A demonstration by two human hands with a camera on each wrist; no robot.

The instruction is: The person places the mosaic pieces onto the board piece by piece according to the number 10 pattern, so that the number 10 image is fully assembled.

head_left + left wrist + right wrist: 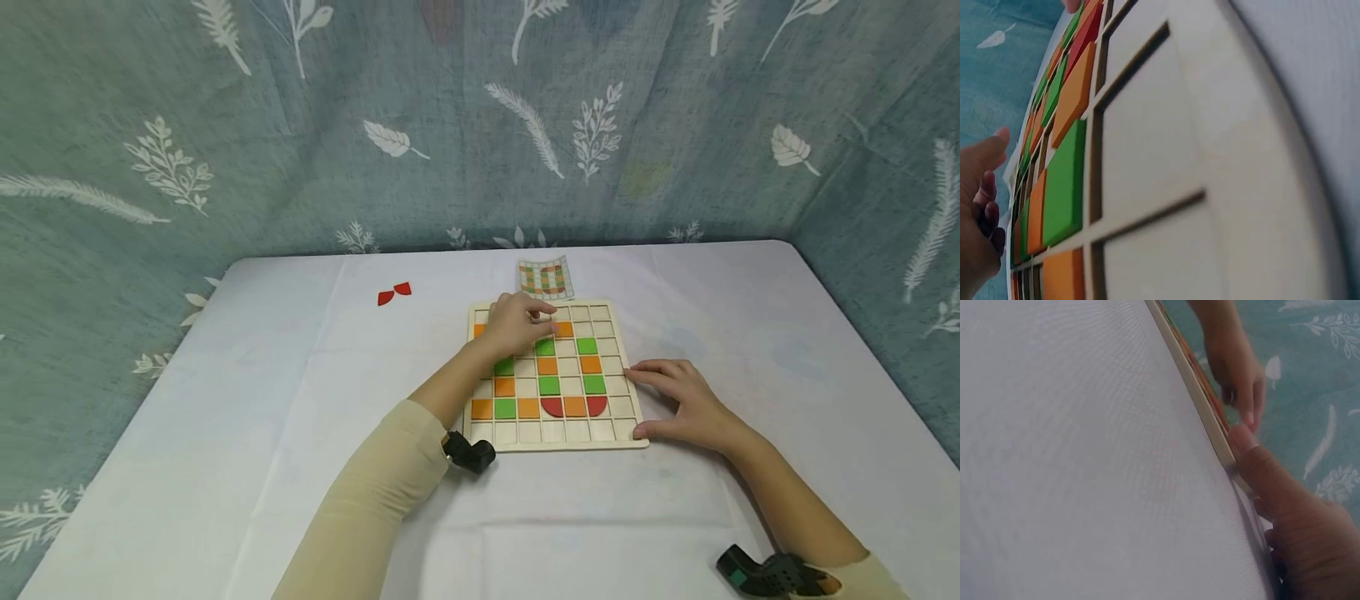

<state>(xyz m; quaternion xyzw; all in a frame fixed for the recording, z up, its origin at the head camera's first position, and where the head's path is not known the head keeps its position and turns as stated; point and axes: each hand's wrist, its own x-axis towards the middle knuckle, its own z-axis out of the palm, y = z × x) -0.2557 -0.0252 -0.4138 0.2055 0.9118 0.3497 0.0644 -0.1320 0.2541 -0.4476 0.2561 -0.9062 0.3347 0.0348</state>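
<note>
A wooden grid board (555, 446) lies on the table, with orange tiles (574, 407), green tiles (594, 384) and red curved pieces (597, 406) in some of its squares. Over the board's far part is my left hand (517, 323), its thumb and index finger stretched out beside an orange tile (564, 330). Its other fingers bend inward, and no piece shows between thumb and index finger in the left wrist view. My right hand (686, 404) touches the board's right edge with fairly straight fingers, the thumb near the close right corner.
Two red quarter-round pieces (386, 297) lie on the white tablecloth (300, 467) left of the board. Behind the board is a printed pattern card (545, 277). A leaf-patterned cloth (465, 167) hangs past the table's far edge.
</note>
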